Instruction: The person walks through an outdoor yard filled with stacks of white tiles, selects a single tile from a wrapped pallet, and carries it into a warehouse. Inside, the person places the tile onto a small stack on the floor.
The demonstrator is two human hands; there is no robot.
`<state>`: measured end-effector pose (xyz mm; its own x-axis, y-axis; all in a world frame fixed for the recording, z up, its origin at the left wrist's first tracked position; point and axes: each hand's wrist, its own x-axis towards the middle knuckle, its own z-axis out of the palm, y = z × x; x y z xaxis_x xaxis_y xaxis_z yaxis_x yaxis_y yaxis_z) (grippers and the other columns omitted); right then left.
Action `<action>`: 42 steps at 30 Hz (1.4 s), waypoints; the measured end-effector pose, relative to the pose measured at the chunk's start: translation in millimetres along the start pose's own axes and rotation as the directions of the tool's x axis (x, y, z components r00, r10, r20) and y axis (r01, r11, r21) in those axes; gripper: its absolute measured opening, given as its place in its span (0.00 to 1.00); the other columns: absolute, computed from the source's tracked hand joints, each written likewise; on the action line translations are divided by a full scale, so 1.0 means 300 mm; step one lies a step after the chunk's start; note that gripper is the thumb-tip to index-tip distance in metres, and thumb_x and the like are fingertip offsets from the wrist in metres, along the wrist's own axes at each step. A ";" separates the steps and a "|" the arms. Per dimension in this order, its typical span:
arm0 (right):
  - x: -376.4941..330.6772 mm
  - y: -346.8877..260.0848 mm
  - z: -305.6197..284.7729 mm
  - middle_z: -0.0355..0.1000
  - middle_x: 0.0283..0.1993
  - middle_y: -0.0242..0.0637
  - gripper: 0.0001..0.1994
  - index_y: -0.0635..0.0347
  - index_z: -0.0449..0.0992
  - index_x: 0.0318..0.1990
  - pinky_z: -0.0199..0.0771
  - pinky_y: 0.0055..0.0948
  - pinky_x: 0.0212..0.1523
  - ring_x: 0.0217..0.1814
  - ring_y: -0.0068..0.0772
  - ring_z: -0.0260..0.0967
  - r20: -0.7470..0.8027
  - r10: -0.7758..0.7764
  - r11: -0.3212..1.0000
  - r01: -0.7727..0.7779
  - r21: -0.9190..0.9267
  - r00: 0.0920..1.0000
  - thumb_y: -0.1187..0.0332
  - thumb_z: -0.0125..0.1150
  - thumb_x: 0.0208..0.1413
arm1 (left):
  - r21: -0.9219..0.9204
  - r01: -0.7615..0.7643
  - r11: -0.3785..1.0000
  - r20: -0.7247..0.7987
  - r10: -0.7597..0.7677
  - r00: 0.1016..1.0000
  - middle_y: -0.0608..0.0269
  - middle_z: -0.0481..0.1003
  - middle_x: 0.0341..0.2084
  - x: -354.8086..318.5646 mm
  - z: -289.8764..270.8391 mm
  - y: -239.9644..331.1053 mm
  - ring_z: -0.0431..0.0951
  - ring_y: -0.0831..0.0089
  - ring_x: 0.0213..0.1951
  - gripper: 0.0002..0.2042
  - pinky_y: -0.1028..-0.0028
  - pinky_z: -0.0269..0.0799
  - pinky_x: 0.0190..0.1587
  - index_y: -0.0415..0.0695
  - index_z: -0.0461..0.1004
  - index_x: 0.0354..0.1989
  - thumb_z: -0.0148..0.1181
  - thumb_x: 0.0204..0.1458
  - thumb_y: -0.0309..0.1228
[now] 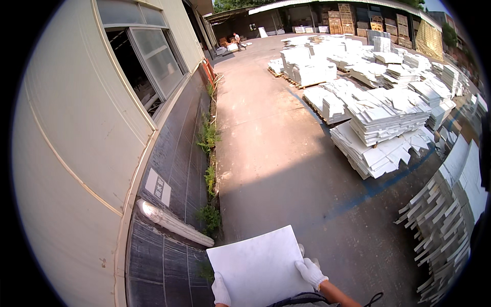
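While we have the white rectangular slab off the paved yard, near the drainpipe, our gloved left hand is closed at its left edge and our gloved right hand grips the right edge, thumb on top; the fingers beneath are hidden. We judge the lifting done and the setting-down not yet done. Stacks of white slabs stand well apart from it; we cannot tell where this piece belongs.

Single head-height fisheye view, down over the near white slab, yard beyond.
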<state>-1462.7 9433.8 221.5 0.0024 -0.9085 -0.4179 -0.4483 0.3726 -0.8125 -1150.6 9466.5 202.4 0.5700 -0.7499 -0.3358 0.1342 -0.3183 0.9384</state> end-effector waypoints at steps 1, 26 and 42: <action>0.114 -0.034 -0.011 0.70 0.42 0.58 0.26 0.65 0.66 0.45 0.64 0.40 0.49 0.49 0.57 0.66 -0.001 -0.012 1.000 0.012 0.015 1.000 0.46 0.44 0.55 | -0.011 0.004 1.000 0.001 -0.004 1.000 0.58 0.73 0.36 0.087 0.074 0.042 0.71 0.72 0.37 0.29 0.72 0.67 0.42 0.30 0.69 0.44 0.44 0.57 0.51; 2.679 -1.457 -0.329 0.70 0.42 0.52 0.25 0.71 0.67 0.44 0.64 0.34 0.47 0.46 0.42 0.67 0.105 0.043 0.996 -0.051 0.077 0.994 0.51 0.48 0.54 | 0.005 0.097 0.995 -0.060 -0.097 0.994 0.71 0.66 0.20 2.347 1.437 1.116 0.60 0.81 0.24 0.23 0.77 0.60 0.29 0.36 0.71 0.29 0.43 0.58 0.48; 4.326 -2.183 -0.668 0.71 0.37 0.48 0.24 0.71 0.68 0.43 0.66 0.32 0.43 0.41 0.37 0.68 0.150 -0.052 0.997 0.041 0.070 0.987 0.53 0.49 0.54 | -0.009 0.066 0.998 -0.153 -0.067 0.986 0.61 0.75 0.34 3.630 2.426 1.678 0.71 0.78 0.34 0.21 0.77 0.67 0.40 0.33 0.71 0.44 0.55 0.53 0.41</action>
<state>-1345.2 7972.9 292.7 0.1600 -0.8877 -0.4318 -0.3838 0.3471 -0.8557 -1052.1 8067.5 250.2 0.6773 -0.6290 -0.3815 0.1790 -0.3621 0.9148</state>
